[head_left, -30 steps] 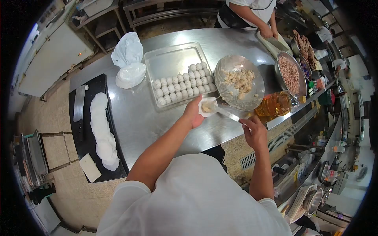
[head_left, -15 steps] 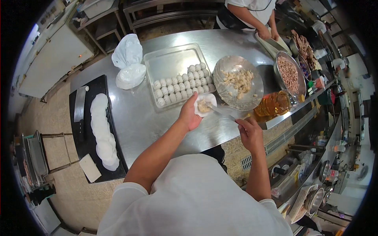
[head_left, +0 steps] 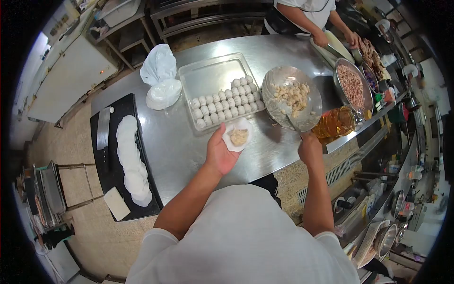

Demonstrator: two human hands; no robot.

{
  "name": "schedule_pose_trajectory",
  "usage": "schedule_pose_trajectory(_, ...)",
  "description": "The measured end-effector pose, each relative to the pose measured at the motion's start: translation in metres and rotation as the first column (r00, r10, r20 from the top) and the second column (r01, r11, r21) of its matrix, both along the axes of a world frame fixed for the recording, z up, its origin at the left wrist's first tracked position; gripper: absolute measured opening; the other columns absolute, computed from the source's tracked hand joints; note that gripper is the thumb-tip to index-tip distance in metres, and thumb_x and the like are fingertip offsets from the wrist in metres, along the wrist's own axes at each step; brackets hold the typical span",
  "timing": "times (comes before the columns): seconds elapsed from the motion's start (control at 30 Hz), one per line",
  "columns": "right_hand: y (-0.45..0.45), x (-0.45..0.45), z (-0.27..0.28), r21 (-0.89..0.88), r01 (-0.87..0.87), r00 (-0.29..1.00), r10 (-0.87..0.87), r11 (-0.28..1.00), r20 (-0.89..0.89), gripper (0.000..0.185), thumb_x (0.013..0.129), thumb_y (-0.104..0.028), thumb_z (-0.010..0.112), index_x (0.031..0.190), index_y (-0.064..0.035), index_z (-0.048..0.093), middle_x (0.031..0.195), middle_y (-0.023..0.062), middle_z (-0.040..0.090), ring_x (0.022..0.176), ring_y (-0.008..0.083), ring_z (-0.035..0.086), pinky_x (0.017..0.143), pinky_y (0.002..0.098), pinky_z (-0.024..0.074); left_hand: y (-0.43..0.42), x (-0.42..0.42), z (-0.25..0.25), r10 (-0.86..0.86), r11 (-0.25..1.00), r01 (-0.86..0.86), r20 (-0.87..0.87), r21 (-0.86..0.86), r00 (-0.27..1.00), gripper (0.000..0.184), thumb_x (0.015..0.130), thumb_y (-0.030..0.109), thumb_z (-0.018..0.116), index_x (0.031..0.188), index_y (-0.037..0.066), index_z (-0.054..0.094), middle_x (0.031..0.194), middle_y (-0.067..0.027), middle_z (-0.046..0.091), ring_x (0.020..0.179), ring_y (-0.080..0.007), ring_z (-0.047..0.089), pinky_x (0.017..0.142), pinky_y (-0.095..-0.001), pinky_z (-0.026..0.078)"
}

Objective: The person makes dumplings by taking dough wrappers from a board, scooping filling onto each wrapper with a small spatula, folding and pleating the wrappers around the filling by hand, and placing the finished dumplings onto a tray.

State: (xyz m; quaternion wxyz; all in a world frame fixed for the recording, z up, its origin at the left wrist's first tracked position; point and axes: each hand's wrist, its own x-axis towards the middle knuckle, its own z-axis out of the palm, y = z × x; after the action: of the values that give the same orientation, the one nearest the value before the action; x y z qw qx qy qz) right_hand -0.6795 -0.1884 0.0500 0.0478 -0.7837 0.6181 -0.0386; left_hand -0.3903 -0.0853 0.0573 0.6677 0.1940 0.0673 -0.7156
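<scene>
My left hand (head_left: pixel 219 154) cradles a round white dumpling wrapper (head_left: pixel 229 142) between thumb and fingers, with a lump of pale filling (head_left: pixel 239 136) on it. My right hand (head_left: pixel 310 149) is closed around the handle of a flat metal spatula (head_left: pixel 292 123). Its blade reaches into the metal bowl (head_left: pixel 270 80), near the chunky pale filling (head_left: pixel 294 97) there. Just beyond my left hand, a clear tray (head_left: pixel 205 75) holds rows of pleated white dumplings (head_left: pixel 228 105).
On the left, a black board (head_left: pixel 105 176) bears overlapping wrappers (head_left: pixel 131 158), a cleaver (head_left: pixel 103 128) and a white block (head_left: pixel 116 203). White plastic bags (head_left: pixel 161 71) lie behind. An oil jug (head_left: pixel 336 123) and a bowl of chopped meat (head_left: pixel 349 83) stand right. A co-worker (head_left: pixel 302 16) cuts opposite.
The spatula has left the wrapper and moved right into the bowl with my right hand. My left hand has drawn slightly nearer, its filled wrapper now uncovered. The co-worker's hands have moved apart.
</scene>
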Motion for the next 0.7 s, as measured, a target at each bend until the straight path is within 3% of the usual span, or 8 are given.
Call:
schedule_pose_trajectory(0.07, -0.01, 0.013, 0.0, 0.011, -0.008, 0.998, 0.008, 1.0, -0.063, 0.024, 0.08, -0.004, 0.064, 0.104, -0.0037, 0.068, 0.101, 0.0211, 0.062, 0.087, 0.0415, 0.064, 0.076, 0.0487, 0.0513, 0.005, -0.001, 0.016, 0.001, 0.999, -0.001, 0.004, -0.037, 1.0, 0.049, 0.102, 0.037, 0.045, 0.137, 0.002, 0.046, 0.136, -0.0128, 0.055, 0.128, -0.0276, 0.052, 0.111, -0.0431, 0.039)
schedule_pose_trajectory(0.13, 0.002, 0.06, 0.037, -0.241, -0.226, 0.94, 0.276, 0.944, 0.201, 0.026, 0.077, -0.005, 0.071, 0.102, -0.0038, 0.065, 0.104, 0.0183, 0.061, 0.095, 0.0394, 0.06, 0.081, 0.0457, 0.0497, 0.014, 0.002, 0.028, 0.027, 0.998, -0.026, 0.011, -0.061, 1.0, 0.052, 0.102, 0.038, 0.044, 0.139, 0.001, 0.045, 0.138, -0.0133, 0.054, 0.13, -0.0277, 0.051, 0.111, -0.0432, 0.038)
schedule_pose_trajectory(0.2, 0.018, 0.092, 0.048, -0.371, -0.385, 0.742, 0.523, 0.845, 0.42, 0.031, 0.071, -0.007, 0.079, 0.098, -0.0061, 0.063, 0.103, 0.0149, 0.06, 0.1, 0.0359, 0.057, 0.084, 0.0428, 0.0478, 0.02, 0.005, 0.037, 0.034, 0.995, -0.034, -0.004, -0.095, 0.999, 0.054, 0.103, 0.04, 0.042, 0.141, 0.001, 0.043, 0.139, -0.0132, 0.053, 0.131, -0.028, 0.05, 0.112, -0.0435, 0.037)
schedule_pose_trajectory(0.23, 0.032, 0.105, 0.049, -0.407, -0.455, 0.658, 0.607, 0.792, 0.446, 0.035, 0.066, -0.008, 0.083, 0.094, -0.0079, 0.063, 0.103, 0.0129, 0.059, 0.098, 0.034, 0.058, 0.081, 0.043, 0.0483, 0.023, 0.007, 0.042, 0.038, 0.995, -0.038, 0.002, -0.092, 0.999, 0.054, 0.103, 0.04, 0.042, 0.141, 0.001, 0.043, 0.139, -0.0132, 0.053, 0.131, -0.028, 0.05, 0.112, -0.0435, 0.037)
schedule_pose_trajectory(0.3, 0.05, 0.124, 0.06, -0.503, -0.55, 0.486, 0.745, 0.667, 0.457, 0.027, 0.067, -0.011, 0.081, 0.088, -0.0102, 0.065, 0.101, 0.0101, 0.059, 0.093, 0.03, 0.059, 0.077, 0.0417, 0.0493, 0.029, 0.008, 0.051, 0.04, 0.99, -0.035, 0.038, -0.136, 0.998, 0.058, 0.103, 0.043, 0.039, 0.144, 0.001, 0.039, 0.141, -0.0127, 0.052, 0.132, -0.028, 0.048, 0.112, -0.0437, 0.036)
schedule_pose_trajectory(0.37, 0.056, 0.134, 0.073, -0.6, -0.58, 0.434, 0.832, 0.552, 0.346, 0.023, 0.068, -0.01, 0.079, 0.087, -0.0108, 0.066, 0.1, 0.01, 0.059, 0.092, 0.0303, 0.06, 0.076, 0.0411, 0.0494, 0.035, 0.01, 0.056, 0.031, 0.988, -0.024, 0.046, -0.15, 0.998, 0.06, 0.103, 0.044, 0.039, 0.144, 0.001, 0.038, 0.141, -0.0128, 0.052, 0.132, -0.0273, 0.049, 0.111, -0.0434, 0.038)
schedule_pose_trajectory(0.7, 0.062, 0.137, 0.104, -0.626, -0.491, 0.315, 0.793, 0.606, 0.521, 0.023, 0.069, -0.007, 0.076, 0.09, -0.0108, 0.067, 0.101, 0.01, 0.058, 0.093, 0.0314, 0.059, 0.077, 0.0405, 0.05, 0.046, 0.01, 0.086, 0.075, 0.956, -0.051, 0.072, -0.29, 0.995, 0.078, 0.1, 0.058, 0.035, 0.15, -0.001, 0.027, 0.148, -0.0164, 0.043, 0.137, -0.0284, 0.043, 0.111, -0.0427, 0.038)
